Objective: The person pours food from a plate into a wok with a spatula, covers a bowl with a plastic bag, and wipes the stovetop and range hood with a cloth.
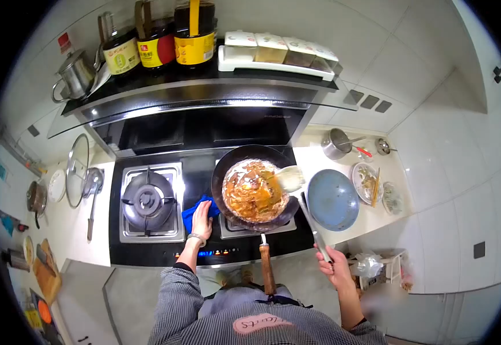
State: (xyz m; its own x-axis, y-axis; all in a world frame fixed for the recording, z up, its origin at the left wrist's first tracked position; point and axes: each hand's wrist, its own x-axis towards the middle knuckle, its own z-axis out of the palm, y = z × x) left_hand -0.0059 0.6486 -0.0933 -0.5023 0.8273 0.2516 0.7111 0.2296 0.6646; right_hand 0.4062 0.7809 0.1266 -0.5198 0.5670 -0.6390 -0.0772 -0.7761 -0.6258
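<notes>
A dark wok [233, 208] with a wooden handle holds brown-orange food [254, 192] in bubbling sauce, on the right burner. My left hand [202, 220] lies on a blue cloth [191, 215] against the wok's left side; its fingers are together over the cloth. In my right hand [336, 265], right of the wooden handle, is the grip of a long metal utensil [315, 230], whose shaft rises between the wok and a blue-grey pan [333, 200]. A pale, blurred shape, perhaps steam or the utensil's head, covers the wok's right rim.
The left burner [148, 200] carries no pot. A glass lid [78, 171] and a ladle [92, 184] lie further left. On the right counter are a small pot [336, 144] and a plate with chopsticks [366, 183]. Bottles [157, 49] and a seasoning box [279, 62] stand on the shelf.
</notes>
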